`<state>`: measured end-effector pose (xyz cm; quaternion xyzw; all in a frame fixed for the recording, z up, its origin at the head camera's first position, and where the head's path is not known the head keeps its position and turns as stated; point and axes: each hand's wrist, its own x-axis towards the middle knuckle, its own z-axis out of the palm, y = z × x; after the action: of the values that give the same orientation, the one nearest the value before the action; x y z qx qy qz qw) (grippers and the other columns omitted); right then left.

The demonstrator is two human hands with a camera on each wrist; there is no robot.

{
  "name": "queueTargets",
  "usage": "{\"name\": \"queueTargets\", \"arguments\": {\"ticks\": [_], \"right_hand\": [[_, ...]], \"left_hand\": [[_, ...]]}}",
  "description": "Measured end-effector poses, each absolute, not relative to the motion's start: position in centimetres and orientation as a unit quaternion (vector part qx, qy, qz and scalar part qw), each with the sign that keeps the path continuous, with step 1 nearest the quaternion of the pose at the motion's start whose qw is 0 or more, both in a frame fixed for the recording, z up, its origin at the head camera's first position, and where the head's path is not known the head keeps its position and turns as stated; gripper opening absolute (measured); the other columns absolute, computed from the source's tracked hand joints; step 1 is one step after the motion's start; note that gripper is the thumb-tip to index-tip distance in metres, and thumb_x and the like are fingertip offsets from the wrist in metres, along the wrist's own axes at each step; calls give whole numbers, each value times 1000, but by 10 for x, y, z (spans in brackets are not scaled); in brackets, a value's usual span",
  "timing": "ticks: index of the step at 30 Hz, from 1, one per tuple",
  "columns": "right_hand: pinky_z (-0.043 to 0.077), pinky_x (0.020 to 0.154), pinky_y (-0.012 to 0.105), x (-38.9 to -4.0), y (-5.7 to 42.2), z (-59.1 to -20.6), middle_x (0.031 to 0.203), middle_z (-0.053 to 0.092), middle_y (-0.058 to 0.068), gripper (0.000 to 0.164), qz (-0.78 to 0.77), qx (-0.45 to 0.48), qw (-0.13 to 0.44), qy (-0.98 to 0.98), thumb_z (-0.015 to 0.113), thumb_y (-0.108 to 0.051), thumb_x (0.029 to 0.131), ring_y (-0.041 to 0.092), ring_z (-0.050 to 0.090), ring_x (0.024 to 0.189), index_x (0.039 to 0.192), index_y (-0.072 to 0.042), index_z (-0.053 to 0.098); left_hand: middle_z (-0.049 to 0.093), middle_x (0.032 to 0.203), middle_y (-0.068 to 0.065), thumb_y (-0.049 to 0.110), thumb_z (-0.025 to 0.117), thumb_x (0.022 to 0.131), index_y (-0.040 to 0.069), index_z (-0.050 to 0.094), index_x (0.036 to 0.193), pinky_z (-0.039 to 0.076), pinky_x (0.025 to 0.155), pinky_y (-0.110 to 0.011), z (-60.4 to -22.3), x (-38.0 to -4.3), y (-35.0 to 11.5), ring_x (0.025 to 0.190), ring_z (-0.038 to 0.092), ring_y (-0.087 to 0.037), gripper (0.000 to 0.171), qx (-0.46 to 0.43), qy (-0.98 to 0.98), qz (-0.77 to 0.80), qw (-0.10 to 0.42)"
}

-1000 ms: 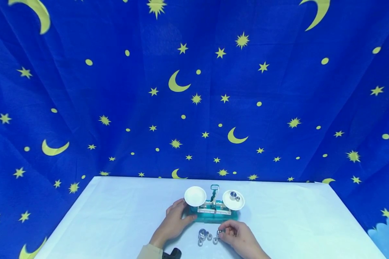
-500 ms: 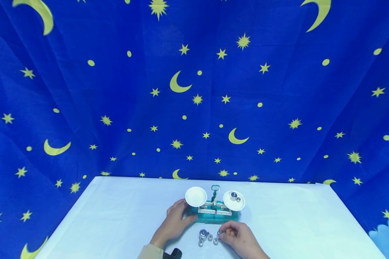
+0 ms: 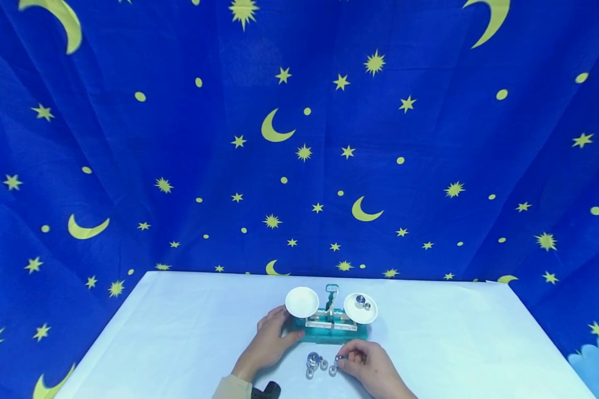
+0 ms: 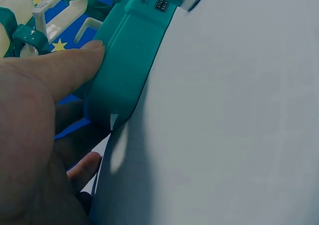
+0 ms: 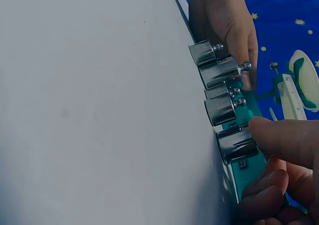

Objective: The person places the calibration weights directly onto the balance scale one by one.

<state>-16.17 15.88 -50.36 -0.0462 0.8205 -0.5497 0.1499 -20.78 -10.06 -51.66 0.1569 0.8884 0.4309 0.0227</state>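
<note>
A green balance scale (image 3: 329,334) stands upright on the table with two white pans. My left hand (image 3: 267,344) grips the left end of its base (image 4: 127,60), thumb on the front face and fingers round the side. Near the front of the scale, my right hand (image 3: 366,363) pinches a small metal weight (image 3: 339,359) between thumb and fingertips. In the right wrist view the thumb (image 5: 284,137) hides most of that weight. Several other knobbed metal weights (image 5: 219,73) stand just left of the right hand. Two weights (image 3: 360,301) sit in the right pan (image 3: 351,316).
The left pan (image 3: 301,302) carries nothing. A white cloth covers the table (image 3: 439,332). Behind it hangs a blue curtain (image 3: 219,166) with yellow moons and stars. A black wrist device (image 3: 267,390) shows by the left sleeve (image 3: 231,388).
The view shifts very slightly. Both hands keep their places, the left at the scale's base and the right on the small weight.
</note>
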Motion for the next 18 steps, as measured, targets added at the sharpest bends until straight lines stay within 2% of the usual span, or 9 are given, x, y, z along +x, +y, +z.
{"name": "queueTargets", "arguments": {"ticks": [18], "right_hand": [[44,56,21,-162,159,-504,73,57,-2,21,-550,-40,143,822,80,-24,85,15,52,68,96,-9,71]], "left_hand": [[52,146,-20,41,70,92,-3,48,145,12,115,-69,-517,-208,-101,143,34,-42,72,160,887,433,18]]}}
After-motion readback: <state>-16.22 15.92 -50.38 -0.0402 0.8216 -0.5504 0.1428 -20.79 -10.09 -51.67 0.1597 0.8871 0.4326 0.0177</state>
